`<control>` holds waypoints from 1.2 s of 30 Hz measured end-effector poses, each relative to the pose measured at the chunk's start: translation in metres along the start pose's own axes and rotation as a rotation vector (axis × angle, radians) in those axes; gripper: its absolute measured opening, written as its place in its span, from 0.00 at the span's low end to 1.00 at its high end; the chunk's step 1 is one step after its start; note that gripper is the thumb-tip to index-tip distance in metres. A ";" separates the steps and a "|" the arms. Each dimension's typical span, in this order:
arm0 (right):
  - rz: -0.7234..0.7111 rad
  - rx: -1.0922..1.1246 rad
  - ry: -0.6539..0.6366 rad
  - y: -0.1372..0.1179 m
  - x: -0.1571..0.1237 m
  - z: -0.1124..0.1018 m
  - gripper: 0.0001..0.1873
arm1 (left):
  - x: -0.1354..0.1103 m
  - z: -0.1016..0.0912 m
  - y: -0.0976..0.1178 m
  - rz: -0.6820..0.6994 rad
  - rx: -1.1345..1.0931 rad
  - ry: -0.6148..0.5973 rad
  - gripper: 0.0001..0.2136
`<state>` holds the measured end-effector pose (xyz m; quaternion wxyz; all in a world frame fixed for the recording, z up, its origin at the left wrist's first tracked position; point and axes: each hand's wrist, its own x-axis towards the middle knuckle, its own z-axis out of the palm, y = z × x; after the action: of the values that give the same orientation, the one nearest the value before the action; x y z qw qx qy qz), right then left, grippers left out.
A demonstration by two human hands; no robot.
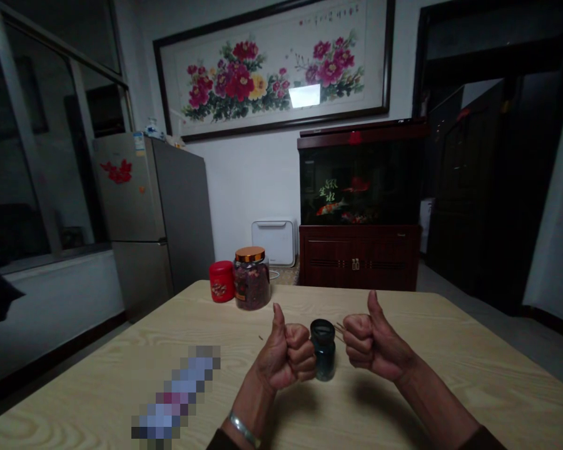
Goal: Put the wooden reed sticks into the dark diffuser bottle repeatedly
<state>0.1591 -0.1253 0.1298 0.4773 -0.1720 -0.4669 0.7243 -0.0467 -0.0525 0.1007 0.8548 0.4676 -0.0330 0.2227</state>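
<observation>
My left hand is closed in a fist above the table, thumb pointing up, with a silver bracelet round its wrist. Opposite it, my right hand makes the same fist with its thumb raised. I see nothing held in either hand. Between them a small dark glass jar stands upright on the table, partly covered by the left knuckles; whether they touch it I cannot tell. A few thin sticks show beside the right fist, their other ends hidden behind it.
On the wooden table stand a red canister and a large jar with a copper-coloured lid. A pixelated long item lies at the left. Beyond are a fridge and a fish tank.
</observation>
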 end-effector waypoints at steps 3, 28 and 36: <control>0.020 -0.069 0.069 0.002 0.003 -0.003 0.37 | 0.000 -0.017 -0.007 0.044 0.023 0.064 0.33; 0.347 -1.988 0.387 0.001 0.059 -0.004 0.22 | 0.021 -0.074 -0.077 0.187 0.981 0.583 0.29; 0.310 -1.915 0.361 -0.004 0.057 0.005 0.40 | 0.021 -0.075 -0.078 0.180 0.961 0.566 0.28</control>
<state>0.1306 -0.0788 0.1470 0.1006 -0.6529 -0.7485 0.0580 -0.0073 -0.0206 0.0026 0.4988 0.7218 0.2630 0.4013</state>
